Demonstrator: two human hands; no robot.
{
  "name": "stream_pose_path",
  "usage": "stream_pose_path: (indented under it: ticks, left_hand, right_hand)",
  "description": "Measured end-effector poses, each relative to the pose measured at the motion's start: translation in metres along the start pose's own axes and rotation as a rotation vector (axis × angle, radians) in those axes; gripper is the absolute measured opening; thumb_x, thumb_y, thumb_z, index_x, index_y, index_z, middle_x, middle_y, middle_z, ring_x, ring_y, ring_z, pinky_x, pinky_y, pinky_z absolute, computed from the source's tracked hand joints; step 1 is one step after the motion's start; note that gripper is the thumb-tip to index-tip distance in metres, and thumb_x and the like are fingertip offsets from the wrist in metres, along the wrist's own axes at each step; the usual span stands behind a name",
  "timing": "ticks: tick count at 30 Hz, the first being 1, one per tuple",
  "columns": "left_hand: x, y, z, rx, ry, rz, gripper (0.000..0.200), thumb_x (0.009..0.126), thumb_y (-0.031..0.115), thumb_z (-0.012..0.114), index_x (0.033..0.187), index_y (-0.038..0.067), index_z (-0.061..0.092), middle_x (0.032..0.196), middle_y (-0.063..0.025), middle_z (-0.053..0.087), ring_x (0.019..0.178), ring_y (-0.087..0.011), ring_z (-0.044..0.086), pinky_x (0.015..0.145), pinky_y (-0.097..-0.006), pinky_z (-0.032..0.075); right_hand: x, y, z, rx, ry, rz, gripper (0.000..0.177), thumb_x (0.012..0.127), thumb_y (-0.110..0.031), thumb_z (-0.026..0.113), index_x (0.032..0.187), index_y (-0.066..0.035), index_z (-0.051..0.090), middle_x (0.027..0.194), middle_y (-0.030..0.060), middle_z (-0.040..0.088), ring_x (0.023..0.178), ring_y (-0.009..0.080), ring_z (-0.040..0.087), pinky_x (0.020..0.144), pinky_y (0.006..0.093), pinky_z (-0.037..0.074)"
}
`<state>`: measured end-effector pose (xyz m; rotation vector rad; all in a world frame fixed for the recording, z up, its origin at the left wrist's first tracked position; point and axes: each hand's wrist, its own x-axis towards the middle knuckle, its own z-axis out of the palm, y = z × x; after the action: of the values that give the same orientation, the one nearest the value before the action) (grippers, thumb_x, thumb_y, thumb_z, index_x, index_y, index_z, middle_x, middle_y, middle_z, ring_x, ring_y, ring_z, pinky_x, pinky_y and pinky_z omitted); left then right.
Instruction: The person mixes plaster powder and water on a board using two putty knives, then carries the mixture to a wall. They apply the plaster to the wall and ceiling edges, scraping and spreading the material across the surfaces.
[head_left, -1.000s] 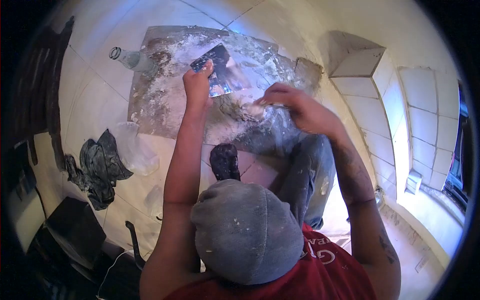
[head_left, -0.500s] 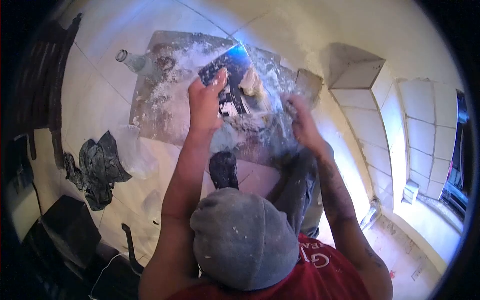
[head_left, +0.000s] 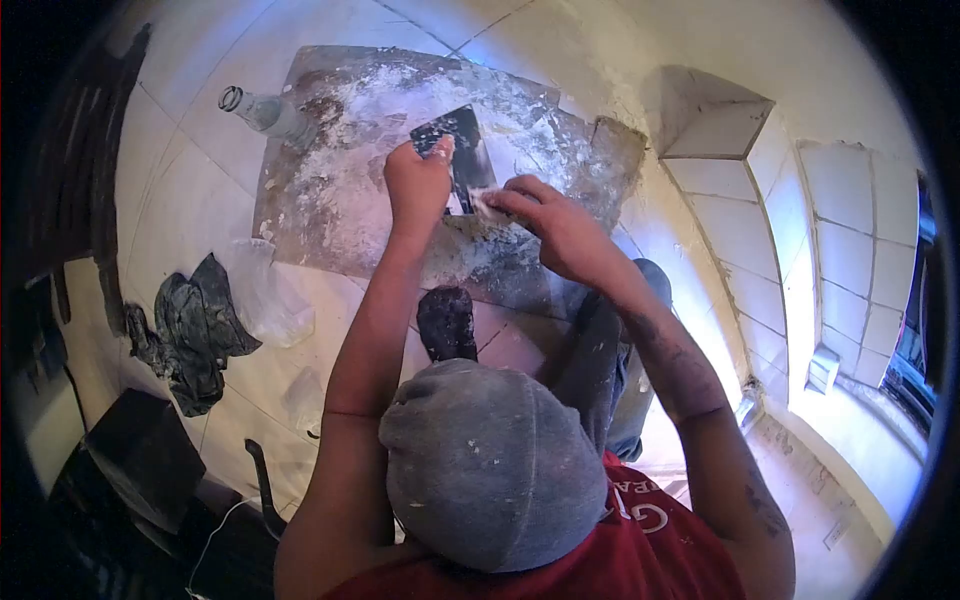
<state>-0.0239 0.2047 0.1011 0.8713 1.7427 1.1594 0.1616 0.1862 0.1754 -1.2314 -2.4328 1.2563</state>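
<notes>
A dark, glossy rectangular plate (head_left: 467,150) smeared with white residue is tilted above the floor board. My left hand (head_left: 418,188) grips its left side, with the thumb lying on its face. My right hand (head_left: 562,228) is at the plate's lower right corner, fingers pinched together. Something small and whitish shows at those fingertips, too hidden to name. Below both hands lies the worn board (head_left: 350,190), covered with white powder and smears.
A clear glass bottle (head_left: 262,112) lies at the board's upper left. Crumpled black plastic (head_left: 205,335) and a clear plastic bag (head_left: 275,305) are on the tiled floor at left. A dark shoe (head_left: 446,322) stands before the board. A tiled ledge (head_left: 735,250) runs along the right.
My right hand has moved left from beside the plate to its lower corner. The pale lump on the plate is no longer visible. The plate has shifted slightly and its angle has changed.
</notes>
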Motion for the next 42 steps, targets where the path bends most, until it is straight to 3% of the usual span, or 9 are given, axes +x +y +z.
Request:
stream_pose_path:
  ticks: [6,12,14,18,21,26,30,34,42]
  left_hand:
    - [0.018,0.021,-0.015,-0.320,0.022,-0.028,0.014,0.085,0.010,0.062,0.083,-0.003,0.065,0.073,-0.0014,0.063,0.061,-0.0083,0.054,0.055,-0.0280,0.043]
    - [-0.024,0.039,0.003,-0.847,-0.235,-0.245,0.018,0.088,0.007,0.056,0.102,-0.003,0.059,0.091,-0.0073,0.064,0.076,-0.0153,0.063,0.068,-0.0296,0.052]
    - [-0.027,0.041,0.005,-0.970,-0.287,-0.273,0.018,0.088,0.009,0.057,0.102,-0.003,0.058,0.093,-0.0089,0.064,0.077,-0.0167,0.064,0.069,-0.0304,0.053]
    - [-0.021,0.043,-0.012,-0.957,-0.149,-0.271,0.015,0.088,0.008,0.057,0.099,-0.002,0.059,0.088,-0.0087,0.064,0.074,-0.0172,0.065,0.066,-0.0317,0.055]
    - [-0.016,0.050,-0.024,-0.746,-0.031,-0.007,0.012,0.086,0.008,0.062,0.094,-0.001,0.061,0.085,-0.0048,0.064,0.069,-0.0114,0.061,0.062,-0.0277,0.050]
    - [-0.018,0.055,-0.005,-0.269,0.027,0.159,0.013,0.086,0.009,0.061,0.092,-0.003,0.064,0.079,-0.0014,0.063,0.067,-0.0070,0.053,0.063,-0.0242,0.045]
    - [-0.029,0.058,0.002,-0.145,0.078,0.249,0.015,0.086,0.008,0.060,0.093,-0.005,0.063,0.077,-0.0064,0.065,0.066,-0.0103,0.054,0.063,-0.0277,0.045]
    - [-0.021,0.048,-0.007,-0.092,0.110,0.213,0.017,0.085,0.010,0.061,0.089,-0.007,0.063,0.074,-0.0128,0.065,0.065,-0.0150,0.056,0.064,-0.0314,0.046]
    - [-0.008,0.049,-0.005,-0.083,0.213,0.290,0.017,0.085,0.011,0.062,0.086,-0.006,0.063,0.073,-0.0125,0.065,0.063,-0.0158,0.056,0.062,-0.0326,0.045]
  right_hand:
    - [-0.002,0.007,-0.053,0.054,-0.438,-0.199,0.064,0.065,0.018,0.046,0.124,-0.005,0.050,0.122,0.0147,0.051,0.115,0.0313,0.050,0.099,0.0362,0.038]
    - [-0.006,-0.004,-0.056,0.370,0.391,-0.192,0.072,0.065,0.019,0.055,0.129,-0.009,0.042,0.126,0.0081,0.046,0.125,0.0227,0.039,0.104,0.0385,0.034]
    - [-0.001,0.000,-0.027,0.156,0.379,-0.181,0.073,0.066,0.020,0.047,0.132,-0.009,0.038,0.127,0.0126,0.040,0.122,0.0295,0.041,0.102,0.0397,0.035]
    - [-0.015,0.049,0.002,-0.146,0.083,-0.029,0.071,0.065,0.020,0.043,0.131,-0.007,0.039,0.121,0.0178,0.042,0.115,0.0365,0.044,0.100,0.0405,0.037]
    - [-0.029,0.086,-0.004,-0.001,0.268,-0.144,0.069,0.066,0.019,0.044,0.129,-0.008,0.042,0.118,0.0180,0.046,0.114,0.0357,0.045,0.099,0.0400,0.037]
    - [-0.022,-0.016,-0.043,-0.049,0.427,-0.108,0.057,0.069,0.016,0.049,0.121,-0.009,0.052,0.121,0.0149,0.050,0.111,0.0338,0.050,0.093,0.0399,0.042]
    - [-0.007,-0.019,-0.013,-0.423,0.419,-0.131,0.068,0.059,0.019,0.044,0.119,-0.012,0.058,0.118,0.0119,0.058,0.110,0.0308,0.054,0.093,0.0377,0.045]
    - [-0.011,-0.018,-0.016,-0.267,0.194,-0.099,0.064,0.060,0.018,0.047,0.114,-0.013,0.061,0.115,0.0092,0.060,0.104,0.0287,0.059,0.083,0.0368,0.051]
    - [-0.001,-0.018,-0.011,-0.333,0.272,-0.098,0.059,0.060,0.016,0.048,0.109,-0.013,0.064,0.108,0.0087,0.064,0.096,0.0293,0.063,0.081,0.0352,0.052]
